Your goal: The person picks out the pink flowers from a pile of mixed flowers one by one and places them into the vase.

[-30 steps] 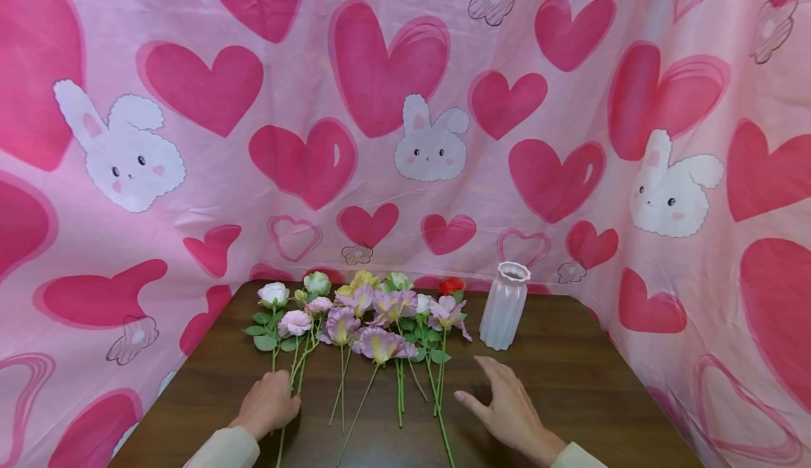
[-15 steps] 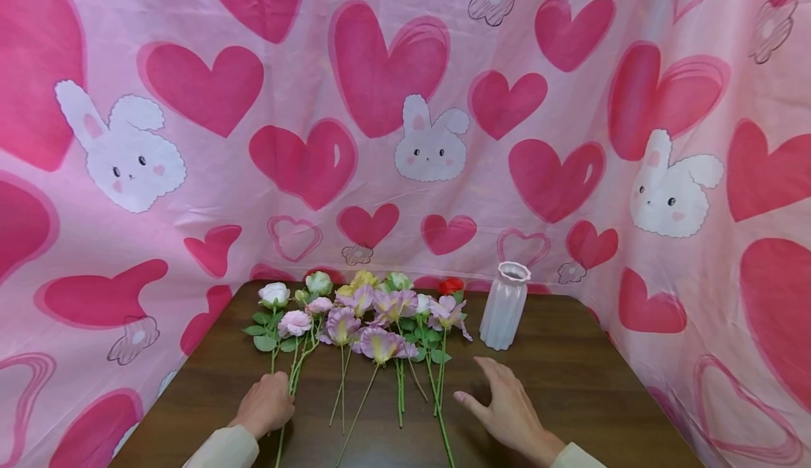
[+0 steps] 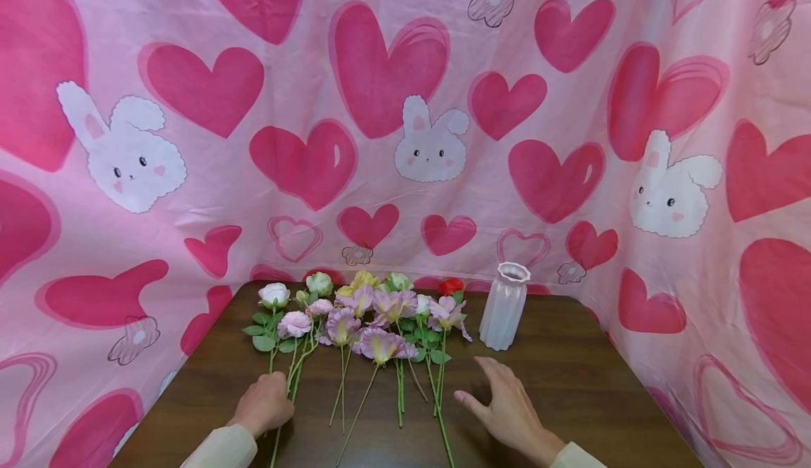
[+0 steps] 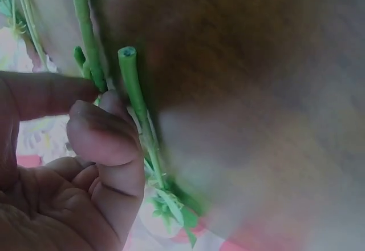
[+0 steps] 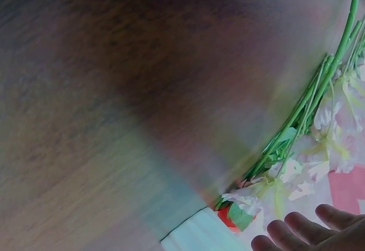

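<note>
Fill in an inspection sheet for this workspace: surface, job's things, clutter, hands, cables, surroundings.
Surface: dark wood-grain table.
Job's things: flowers lie in a spread, white, pink, pale green, yellow, lilac and red, with most stems pointing towards the person; a pale, fluted vase stands to their right.
Clutter: nothing seen.
Left hand: thumb and forefinger pinch a green stem at the left of the spread.
Right hand: holds nothing, fingers extended, to the right of the stems, nearer the person than the vase.
Cables: nothing seen.
Surroundings: pink cloth printed with hearts and rabbit faces.
</note>
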Demonstrator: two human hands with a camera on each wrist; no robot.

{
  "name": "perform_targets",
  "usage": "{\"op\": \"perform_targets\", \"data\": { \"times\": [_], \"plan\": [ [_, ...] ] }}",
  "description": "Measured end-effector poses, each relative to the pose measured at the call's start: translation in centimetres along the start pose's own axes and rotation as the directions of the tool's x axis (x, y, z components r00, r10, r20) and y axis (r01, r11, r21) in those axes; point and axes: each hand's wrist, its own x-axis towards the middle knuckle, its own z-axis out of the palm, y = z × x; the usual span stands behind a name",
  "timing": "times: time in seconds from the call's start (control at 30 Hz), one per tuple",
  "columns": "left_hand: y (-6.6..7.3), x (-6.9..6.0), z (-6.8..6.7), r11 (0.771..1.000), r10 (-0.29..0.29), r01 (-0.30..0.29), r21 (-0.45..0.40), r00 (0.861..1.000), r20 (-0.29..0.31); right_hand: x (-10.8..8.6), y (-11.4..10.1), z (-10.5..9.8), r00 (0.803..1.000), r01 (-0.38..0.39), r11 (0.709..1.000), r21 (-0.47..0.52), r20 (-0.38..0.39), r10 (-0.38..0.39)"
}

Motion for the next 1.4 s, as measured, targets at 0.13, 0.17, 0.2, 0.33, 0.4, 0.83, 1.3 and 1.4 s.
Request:
{"op": "perform_targets", "data": {
  "times": [0.13,0.17,0.2,0.33,0.4,0.83,1.3,1.4],
  "plan": [
    [0.2,0.0,-0.1,0.999,-0.008,0.007,0.033,1.0,0.016,0.0,0.0,0.0,1.0,-0.003,1.0,0.003,0.002,0.003],
    [0.2,0.0,-0.1,0.999,-0.003,0.002,0.041,1.0,0.017,0.0,0.0,0.0,1.0,-0.004,1.0,0.004,0.002,0.004],
    [0.3,0.0,0.0,0.999,-0.001,0.0,0.048,1.0,0.016,0.0,0.0,0.0,1.0,-0.004,1.0,0.005,0.002,0.004],
    [0.3,-0.1,0.0,0.998,0.018,-0.019,0.059,1.0,0.01,-0.1,0.0,0.1,1.0,-0.003,1.0,0.006,0.0,0.003],
    [0.2,-0.1,0.0,0.998,0.029,-0.029,0.055,1.0,-0.002,-0.1,0.1,0.1,1.0,-0.003,1.0,0.008,0.002,0.003],
    [-0.2,-0.1,-0.5,0.999,0.036,-0.036,0.0,0.999,-0.03,0.0,-0.1,0.0,1.0,-0.015,1.0,0.009,0.016,0.015],
    [-0.7,-0.5,0.0,0.948,0.025,-0.037,-0.317,0.999,-0.041,0.0,-0.1,0.1,0.999,-0.03,1.0,0.001,0.021,0.03],
    [-0.5,-0.6,0.2,0.941,0.025,-0.051,-0.334,0.996,-0.08,0.0,-0.1,0.2,1.0,-0.013,1.0,-0.007,0.005,0.013]
  ]
}}
